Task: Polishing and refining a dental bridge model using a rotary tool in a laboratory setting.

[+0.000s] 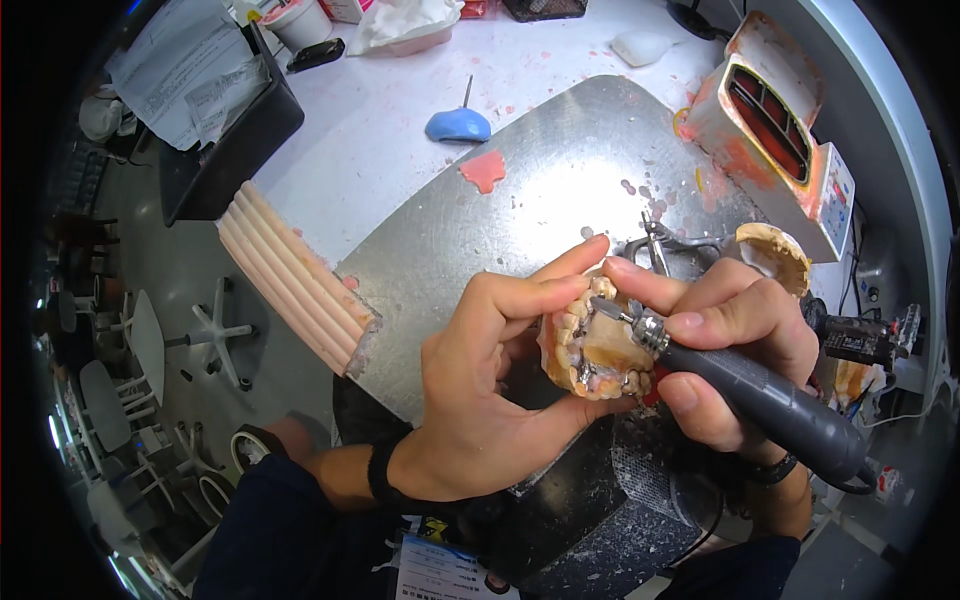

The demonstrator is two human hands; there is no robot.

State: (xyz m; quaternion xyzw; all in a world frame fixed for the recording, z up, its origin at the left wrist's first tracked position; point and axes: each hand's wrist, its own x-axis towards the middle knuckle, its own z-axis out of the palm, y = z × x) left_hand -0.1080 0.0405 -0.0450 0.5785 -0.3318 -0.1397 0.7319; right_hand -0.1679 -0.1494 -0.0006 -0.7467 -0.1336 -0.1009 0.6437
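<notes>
My left hand [480, 390] is closed round a yellowish dental cast [612, 345] with a row of teeth, thumb below it and fingers along its far side. Bits of metal show among the teeth. In my right hand [745, 325] is a dark handpiece grinder [770, 405], gripped like a pen, with its cord leaving the rear end. The grey bur [608, 308] at its tip lies over the inner side of the teeth; whether it touches them I cannot tell. My right fingertips rest near the cast's far edge.
A metal plate [430, 240] covers part of the white table. On it lie a pink wax scrap [484, 172] and, behind my right hand, another cast [775, 255]. A blue-handled tool [458, 125], a ridged beige block [295, 275] and a stained white device [750, 130] stand around.
</notes>
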